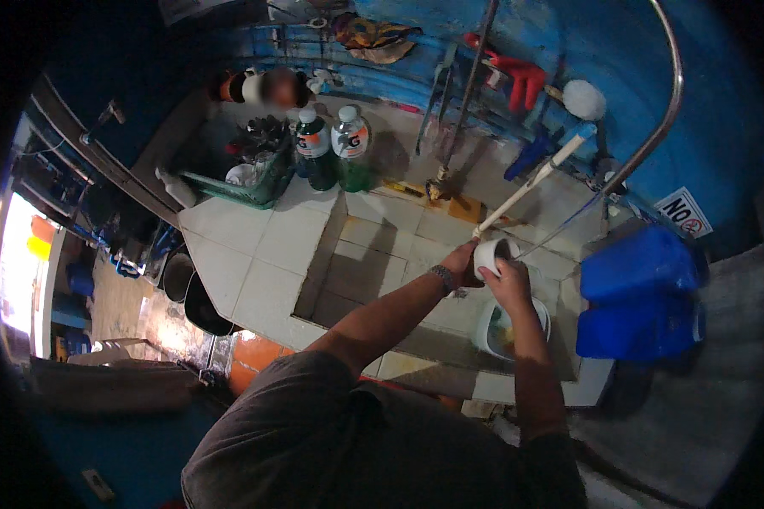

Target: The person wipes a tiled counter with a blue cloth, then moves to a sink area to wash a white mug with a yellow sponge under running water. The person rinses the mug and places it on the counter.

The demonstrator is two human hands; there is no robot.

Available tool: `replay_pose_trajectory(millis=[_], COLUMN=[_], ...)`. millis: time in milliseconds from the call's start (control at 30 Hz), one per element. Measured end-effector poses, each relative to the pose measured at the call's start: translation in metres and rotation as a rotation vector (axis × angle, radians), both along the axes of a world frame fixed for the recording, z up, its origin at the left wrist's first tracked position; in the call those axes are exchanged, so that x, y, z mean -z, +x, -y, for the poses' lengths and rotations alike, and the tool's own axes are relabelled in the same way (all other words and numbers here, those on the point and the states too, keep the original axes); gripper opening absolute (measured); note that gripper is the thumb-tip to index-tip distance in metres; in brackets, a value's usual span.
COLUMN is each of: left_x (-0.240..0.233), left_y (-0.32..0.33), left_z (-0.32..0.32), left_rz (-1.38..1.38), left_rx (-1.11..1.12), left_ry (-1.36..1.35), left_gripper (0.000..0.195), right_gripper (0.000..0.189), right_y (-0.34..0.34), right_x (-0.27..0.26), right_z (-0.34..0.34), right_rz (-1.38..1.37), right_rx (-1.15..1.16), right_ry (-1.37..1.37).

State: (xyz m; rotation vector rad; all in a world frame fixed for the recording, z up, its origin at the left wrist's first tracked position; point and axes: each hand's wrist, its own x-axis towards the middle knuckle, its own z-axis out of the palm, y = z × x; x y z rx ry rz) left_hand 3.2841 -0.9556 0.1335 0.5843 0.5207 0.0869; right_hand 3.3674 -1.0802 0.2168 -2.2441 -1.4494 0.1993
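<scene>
Over the tiled sink basin (363,280), both hands are on a white cup (486,256). My left hand (463,262), with a bracelet or watch at its wrist, holds the cup from the left side, near the lower end of a white pipe (535,181). My right hand (508,283) grips the cup's rim at the right, the thumb on its outside and the fingers partly inside. Below my right hand, a white tub (484,331) stands in the basin, partly hidden by the right forearm; its contents are unclear.
A green crate (229,191) with utensils and dishes stands at the back left, beside two bottles (313,153) (351,149). Blue plastic containers (636,292) are on the right. Red gloves (525,79) and a round white brush (584,100) hang at the wall. A curved metal pipe (677,83) crosses the upper right.
</scene>
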Motion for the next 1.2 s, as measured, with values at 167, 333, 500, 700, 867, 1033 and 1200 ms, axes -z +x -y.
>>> replay_pose_trajectory(millis=[167,333,500,700,867,1033,1200], left_x=[0.010,0.027,0.027,0.025,-0.009,-0.049,-0.033], left_y=[0.000,0.002,-0.006,-0.008,0.021,0.027,0.018], left_z=[0.006,0.005,-0.002,0.002,0.010,0.038,0.041], left_rz=[-0.261,-0.137,-0.233,-0.278,-0.084,-0.201,-0.139], left_rx=[0.100,0.136,0.186,0.085,-0.073,0.109,-0.158], left_ry=[-0.066,0.024,0.090,-0.050,0.588,1.740,1.798], left_gripper=[0.046,0.049,0.054,0.068,0.067,0.070,0.054], right_gripper=[0.032,0.033,0.036,0.033,0.055,0.055,0.054], right_y=[-0.001,0.000,0.000,0.015,0.017,0.017,0.017], right_x=[-0.027,-0.027,-0.027,-0.003,0.041,0.090,0.076], right_z=[0.003,0.002,-0.001,0.001,0.024,0.049,0.042], right_rz=[0.490,0.040,0.006,-0.030,-1.618,-2.015,-1.838], right_rx=[-0.048,-0.046,-0.007,0.164,0.399,0.383,0.417], right_ry=[-0.131,-0.243,-0.168,-0.078,0.539,0.650,0.630])
